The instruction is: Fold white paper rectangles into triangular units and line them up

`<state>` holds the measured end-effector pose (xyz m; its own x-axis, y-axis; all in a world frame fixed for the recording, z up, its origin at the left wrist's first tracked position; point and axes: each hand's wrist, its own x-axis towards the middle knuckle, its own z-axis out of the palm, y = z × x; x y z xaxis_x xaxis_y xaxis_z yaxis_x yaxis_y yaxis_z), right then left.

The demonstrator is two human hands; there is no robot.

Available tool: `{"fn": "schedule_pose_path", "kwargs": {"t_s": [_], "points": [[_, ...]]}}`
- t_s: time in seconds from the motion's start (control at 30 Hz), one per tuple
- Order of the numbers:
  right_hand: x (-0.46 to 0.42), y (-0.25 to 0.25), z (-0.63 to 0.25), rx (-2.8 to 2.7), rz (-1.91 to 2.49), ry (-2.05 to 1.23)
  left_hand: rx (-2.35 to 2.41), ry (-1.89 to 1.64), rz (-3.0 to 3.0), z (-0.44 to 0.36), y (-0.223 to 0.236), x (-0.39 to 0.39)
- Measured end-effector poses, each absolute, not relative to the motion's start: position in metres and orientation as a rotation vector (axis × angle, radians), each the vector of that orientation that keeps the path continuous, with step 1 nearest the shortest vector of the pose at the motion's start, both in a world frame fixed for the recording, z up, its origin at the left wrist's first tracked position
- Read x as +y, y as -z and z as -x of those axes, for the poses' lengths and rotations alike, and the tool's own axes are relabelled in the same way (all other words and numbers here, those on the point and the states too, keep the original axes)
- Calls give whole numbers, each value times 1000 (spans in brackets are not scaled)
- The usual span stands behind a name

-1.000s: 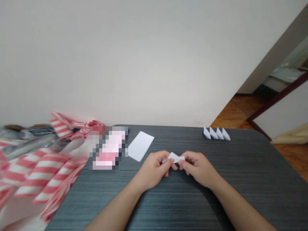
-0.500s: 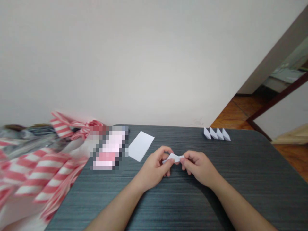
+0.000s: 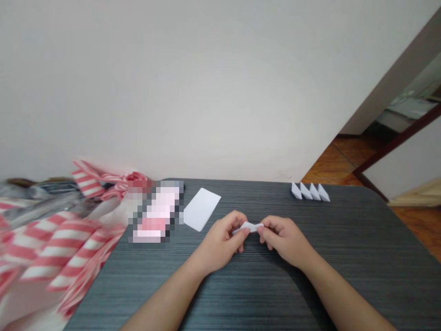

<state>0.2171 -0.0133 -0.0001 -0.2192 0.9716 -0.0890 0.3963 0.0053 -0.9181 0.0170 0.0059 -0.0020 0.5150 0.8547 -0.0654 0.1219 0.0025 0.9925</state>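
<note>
Between my two hands, just above the dark table, is a small folded piece of white paper. My left hand pinches its left end between thumb and fingers. At the right end, the thumb and fingertips of my right hand are closed on it. Both ends of the paper are partly covered by my fingers. A stack of white paper sheets lies flat beyond my left hand. Several folded white paper pieces stand in a row near the far right edge.
A blurred-out pink and dark item lies at the table's left side. Red-and-white striped cloth is heaped left of the table. A pale wall rises behind the far edge, with wooden floor to the right.
The folded paper looks flatter and narrower between my fingers, its raised upper part lowered. My left fingers have shifted slightly; my right hand is nearly still.
</note>
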Motion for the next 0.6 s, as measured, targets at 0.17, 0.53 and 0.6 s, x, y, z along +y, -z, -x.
{"fn": "schedule_pose_path", "kwargs": {"t_s": [0.17,0.53,0.6], "points": [[-13,-1,-217,-1674,1420,-1200,890,-701,-1478,-17,-2,6],[-13,3,-217,-1674,1417,-1196,897,-729,-1433,-18,3,6],[-13,3,-217,-1669,1414,-1203,894,-725,-1443,-17,2,6]]}}
